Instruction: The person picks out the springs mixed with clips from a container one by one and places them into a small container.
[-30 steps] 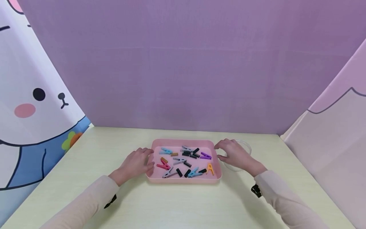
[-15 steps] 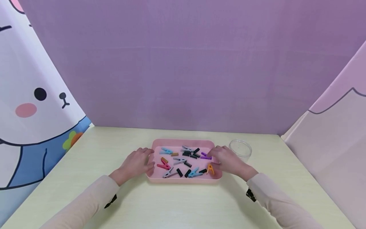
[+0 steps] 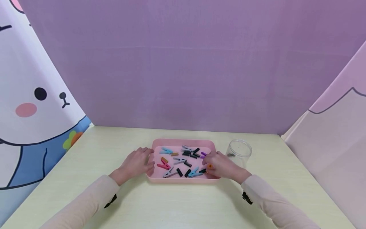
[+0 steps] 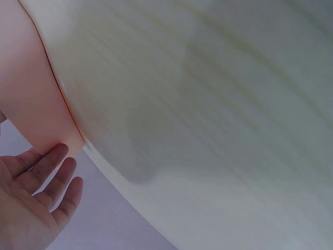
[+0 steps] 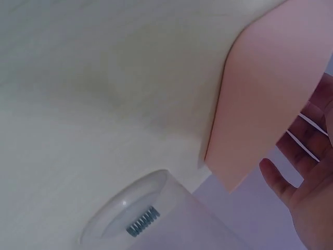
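A pink tray [image 3: 183, 180] holds small clothespins and springs. My left hand [image 3: 138, 162] rests at the tray's left rim, fingers loosely bent; in the left wrist view its fingertips [image 4: 61, 150] lie by the outer wall. My right hand [image 3: 221, 163] reaches over the right rim, thumb and fingers apart above an orange clothespin [image 3: 210, 166], mostly hidden beneath them. Just beyond these fingers shows part of a purple clothespin [image 3: 203, 154]. Also inside are a red clothespin [image 3: 163, 164], a light blue clothespin [image 3: 195, 172], a grey clothespin [image 3: 169, 173] and a black spring [image 3: 187, 164].
Right of the tray stands a clear plastic jar [image 3: 240, 149], partly behind my right hand; one dark spring [image 5: 143, 221] lies in it. Short black tubes and small brown pieces [image 3: 174, 154] lie about the tray. A purple curtain [image 3: 183, 63] closes off the table's back.
My right hand has moved left from beside the jar to over the tray's right end, uncovering the jar and covering the orange clothespin. The left hand has stayed in place.
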`<state>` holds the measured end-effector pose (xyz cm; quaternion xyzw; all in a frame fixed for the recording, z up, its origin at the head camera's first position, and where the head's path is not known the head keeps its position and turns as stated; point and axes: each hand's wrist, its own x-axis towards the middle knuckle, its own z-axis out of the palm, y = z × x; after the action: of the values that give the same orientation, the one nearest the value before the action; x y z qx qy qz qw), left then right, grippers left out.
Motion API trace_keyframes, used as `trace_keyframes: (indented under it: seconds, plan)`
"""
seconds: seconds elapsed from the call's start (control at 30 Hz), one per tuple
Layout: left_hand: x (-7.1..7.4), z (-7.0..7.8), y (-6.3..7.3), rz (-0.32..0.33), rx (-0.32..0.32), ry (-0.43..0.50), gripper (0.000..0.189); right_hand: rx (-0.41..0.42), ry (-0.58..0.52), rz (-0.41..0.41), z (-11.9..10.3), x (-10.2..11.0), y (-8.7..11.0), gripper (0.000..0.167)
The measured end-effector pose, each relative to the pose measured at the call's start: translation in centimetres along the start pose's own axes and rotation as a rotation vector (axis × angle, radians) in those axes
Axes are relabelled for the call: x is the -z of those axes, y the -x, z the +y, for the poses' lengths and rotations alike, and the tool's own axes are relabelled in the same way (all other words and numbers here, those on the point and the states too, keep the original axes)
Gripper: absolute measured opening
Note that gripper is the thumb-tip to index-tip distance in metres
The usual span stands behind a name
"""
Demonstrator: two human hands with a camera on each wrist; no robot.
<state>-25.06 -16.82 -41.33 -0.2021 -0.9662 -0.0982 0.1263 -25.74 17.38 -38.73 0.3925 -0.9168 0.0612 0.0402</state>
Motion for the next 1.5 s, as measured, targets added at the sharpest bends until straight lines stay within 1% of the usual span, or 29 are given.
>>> trace_keyframes:
  seconds: [0.1,0.3,0.57,0.97,1.13,1.5]
  plan:
    - [0.0,0.0,0.0,0.002,-0.001,0.003,0.049,0.019,0.001,-0.001,0.0,-0.3,-0.1,0.020]
    - [0.0,0.0,0.0,-0.002,0.003,0.001,0.050,0.079,0.031,0.026,0.1,-0.9,-0.1,0.017]
    - [-0.1,-0.1,0.0,-0.014,0.016,0.000,0.050,0.113,0.049,0.039,-0.1,-1.4,-0.4,0.012]
    - [-0.1,-0.1,-0.1,-0.014,0.014,-0.002,0.050,0.101,0.052,0.027,0.0,-1.8,-0.8,0.008]
    - [0.0,-0.1,-0.1,-0.016,0.010,-0.005,0.050,0.106,0.044,0.036,-0.1,-1.8,-0.8,0.008]
    - [0.0,0.0,-0.1,-0.015,0.005,-0.005,0.049,0.086,0.047,0.002,-0.1,-1.8,-0.9,0.008]
